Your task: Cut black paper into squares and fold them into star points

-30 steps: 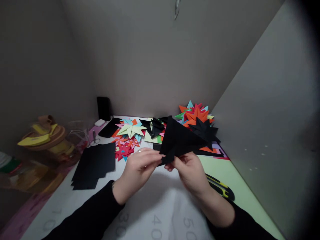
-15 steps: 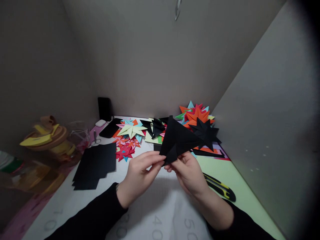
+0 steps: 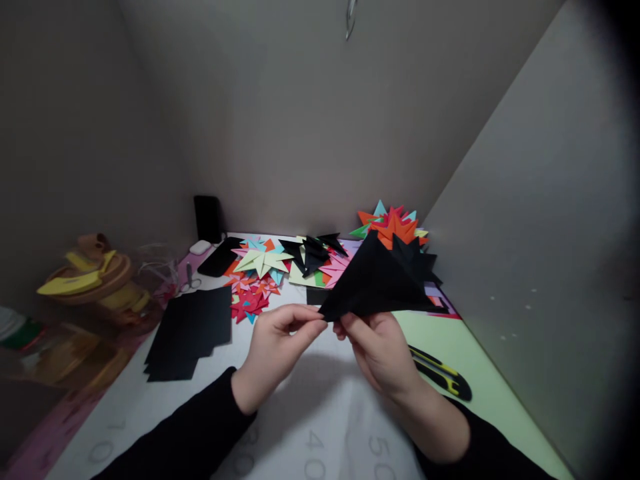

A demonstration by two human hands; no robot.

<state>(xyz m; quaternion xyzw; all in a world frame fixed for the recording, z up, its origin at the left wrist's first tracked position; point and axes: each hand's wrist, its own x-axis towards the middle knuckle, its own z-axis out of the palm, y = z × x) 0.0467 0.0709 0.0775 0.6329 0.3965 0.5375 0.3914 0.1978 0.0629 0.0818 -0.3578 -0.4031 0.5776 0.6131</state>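
Note:
A folded sheet of black paper (image 3: 377, 280), roughly triangular, is held up above the table between both hands. My left hand (image 3: 280, 347) pinches its lower left corner between thumb and fingers. Along the bottom edge, my right hand (image 3: 383, 347) grips the paper with the thumb in front and the fingers partly hidden behind it. Behind the sheet sits a black folded paper star (image 3: 425, 260), partly covered. Flat on the table left of my left hand lies a stack of black paper sheets (image 3: 193, 330).
Several colourful paper stars (image 3: 263, 260) lie at the back, and more stars (image 3: 393, 227) are piled back right. A black and yellow utility knife (image 3: 443, 377) lies right of my right hand. Small scissors (image 3: 191, 280), a phone (image 3: 220, 257) and a flowerpot (image 3: 107, 280) are at the left.
The black paper has swung to the right, its small flap at the bottom no longer showing as a separate fold. Both hands stay almost in place, still gripping it.

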